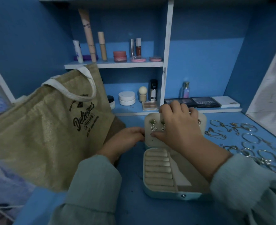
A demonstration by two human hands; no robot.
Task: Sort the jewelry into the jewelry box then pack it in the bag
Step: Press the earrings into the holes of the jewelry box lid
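Right grip [181,124] curled on jewelry box [160,190] lid top; left grip [127,137] pinches lid's left edge; bag [49,127] left of box.

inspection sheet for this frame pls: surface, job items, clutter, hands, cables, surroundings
Surface: blue desk.
Job's things: jewelry box open, ring rolls empty, earrings pinned in lid; loose jewelry on desk at right; burlap bag standing at left.
Clutter: nothing seen.
Hands: left hand holds lid's left edge; right hand over lid panel, fingers curled, contents unclear.
Cables: nothing seen.
Surroundings: shelves with cosmetics; palettes behind box.
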